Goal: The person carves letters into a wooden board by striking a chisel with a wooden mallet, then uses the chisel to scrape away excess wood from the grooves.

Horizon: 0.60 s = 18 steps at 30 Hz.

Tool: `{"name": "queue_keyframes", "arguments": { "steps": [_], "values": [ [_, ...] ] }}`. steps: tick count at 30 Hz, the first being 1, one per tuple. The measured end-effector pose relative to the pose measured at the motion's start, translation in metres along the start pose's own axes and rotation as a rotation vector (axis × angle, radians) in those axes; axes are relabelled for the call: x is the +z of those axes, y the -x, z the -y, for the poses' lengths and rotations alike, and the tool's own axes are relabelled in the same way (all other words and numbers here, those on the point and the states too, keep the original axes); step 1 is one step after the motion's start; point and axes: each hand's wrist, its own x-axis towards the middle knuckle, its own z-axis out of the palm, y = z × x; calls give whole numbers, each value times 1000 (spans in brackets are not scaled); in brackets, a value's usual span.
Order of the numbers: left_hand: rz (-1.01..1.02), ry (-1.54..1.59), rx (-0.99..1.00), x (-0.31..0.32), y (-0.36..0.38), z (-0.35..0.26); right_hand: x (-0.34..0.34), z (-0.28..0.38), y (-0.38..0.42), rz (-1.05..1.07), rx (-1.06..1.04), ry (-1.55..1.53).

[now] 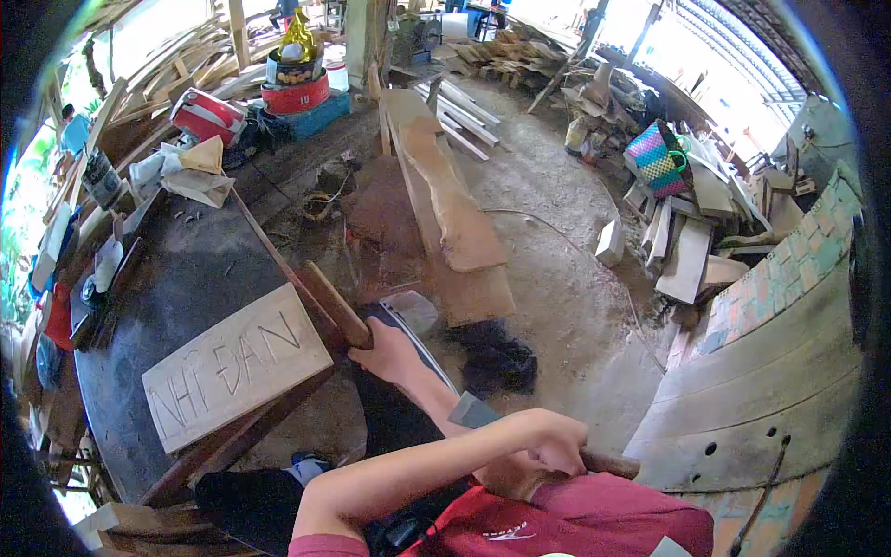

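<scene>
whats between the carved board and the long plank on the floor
In the head view, the brown wooden stick gripped by one hand lies between the carved board and the long plank.

Lit by daylight, bright but uneven. Blown out to white along the top edge and upper right, where sun pours through open sides and roof slats. Greenish glare at the far left rim. Softer, shaded light over the dark table [186, 278] and dirt floor [557, 278]; faint shadows only, pooled under the bench [445, 213]. Strong fisheye bending: straight planks curve, black vignette rings the corners, purple fringing on the right. Sharp enough in the middle to read letters carved on the board [232, 367]. Slightly soft on the nearest forearm [418, 464] and red shirt [594, 520] at bottom. Mild compression haze in far clutter.
</scene>
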Motion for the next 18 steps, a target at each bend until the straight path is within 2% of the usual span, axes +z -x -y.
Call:
{"name": "queue_keyframes", "arguments": {
  "steps": [2,5,11,13,18],
  "values": [
    [69,98,-8,-5,4,-3,1,1,0,0,6,6],
    [61,22,18,1,-6,-2,1,1,-1,-2,0,3],
    [197,14,-75,-16,10,-17,4,-4,-1,-14,-2,14],
    [202,42,-45,-10,-6,0,4,-1,0,-24,-6,15],
    [219,12,-64,-8,-3,-3,-1,3,-1,30,50,19]
  ]
}}
